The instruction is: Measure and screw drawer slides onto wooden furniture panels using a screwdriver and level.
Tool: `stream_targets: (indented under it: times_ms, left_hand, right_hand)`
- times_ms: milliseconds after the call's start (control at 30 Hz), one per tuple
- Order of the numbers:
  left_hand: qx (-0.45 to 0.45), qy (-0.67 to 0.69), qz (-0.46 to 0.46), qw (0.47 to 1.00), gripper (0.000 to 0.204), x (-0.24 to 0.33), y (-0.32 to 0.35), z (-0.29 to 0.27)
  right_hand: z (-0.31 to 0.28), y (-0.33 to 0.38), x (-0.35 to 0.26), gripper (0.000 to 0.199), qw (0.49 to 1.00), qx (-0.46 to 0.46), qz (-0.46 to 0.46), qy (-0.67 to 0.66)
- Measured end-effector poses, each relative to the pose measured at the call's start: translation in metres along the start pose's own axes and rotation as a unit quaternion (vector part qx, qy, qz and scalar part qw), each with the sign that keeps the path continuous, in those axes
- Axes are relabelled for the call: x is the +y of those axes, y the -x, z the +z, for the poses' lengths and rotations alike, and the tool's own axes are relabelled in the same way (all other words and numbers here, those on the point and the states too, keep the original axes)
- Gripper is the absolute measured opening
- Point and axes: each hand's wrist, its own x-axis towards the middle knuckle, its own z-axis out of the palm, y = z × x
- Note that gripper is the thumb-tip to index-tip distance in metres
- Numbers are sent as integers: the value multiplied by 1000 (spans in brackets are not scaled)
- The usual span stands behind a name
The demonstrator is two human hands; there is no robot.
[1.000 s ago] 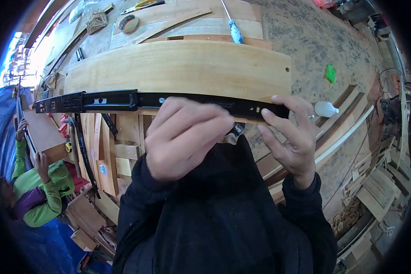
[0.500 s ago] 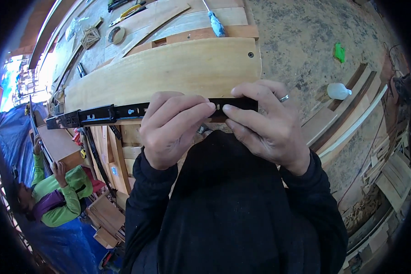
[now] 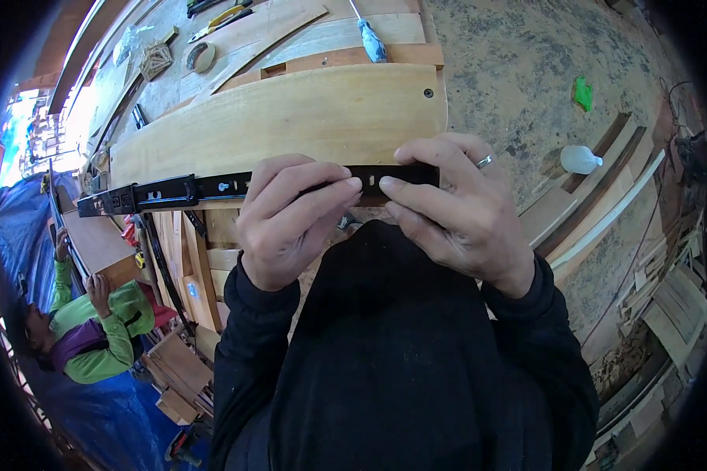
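Observation:
A long black metal drawer slide (image 3: 165,191) lies along the near edge of a pale wooden board (image 3: 291,110), with slots and a small screw showing on its face. My left hand (image 3: 287,220) pinches the slide right of its middle, fingertips close to an oval slot. Wearing a ring, my right hand (image 3: 467,204) holds the slide's right end, thumb below and fingers over the top edge. The two sets of fingertips are a short gap apart, either side of that slot. Whether a small screw sits between my left fingertips is hidden.
Beyond the board lie a blue-handled screwdriver (image 3: 371,41), a tape roll (image 3: 200,57) and yellow-handled pliers (image 3: 229,16). A white bottle (image 3: 580,158) and stacked planks (image 3: 573,208) are on the right. At left, a person in green (image 3: 110,345) works beside a blue tarp (image 3: 118,420).
Both hands and the slide sit almost where they were, with a slight shift up and left in view. The grip looks the same.

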Motion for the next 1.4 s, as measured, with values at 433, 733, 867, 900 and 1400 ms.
stream_targets:
  times_ms: [433, 733, 867, 900, 1400]
  left_hand:
    - [-22, -1, -54, 998, 34, -12, 0, -22]
    - [-28, 51, -73, 996, 30, -20, 4, -22]
    - [-19, 65, -76, 995, 27, -23, 5, -22]
    - [-19, 65, -73, 995, 27, -23, 6, -22]
    - [-1, 56, -72, 996, 25, -24, 10, -15]
  right_hand:
    - [-6, -9, -7, 17, 999, -32, 14, -7]
    - [-25, -60, -27, 23, 984, -154, -50, 75]
    - [-27, -77, -36, 21, 946, -272, -109, 140]
    - [-26, -79, -35, 19, 941, -279, -119, 149]
    - [-24, -85, -31, 17, 941, -292, -98, 136]
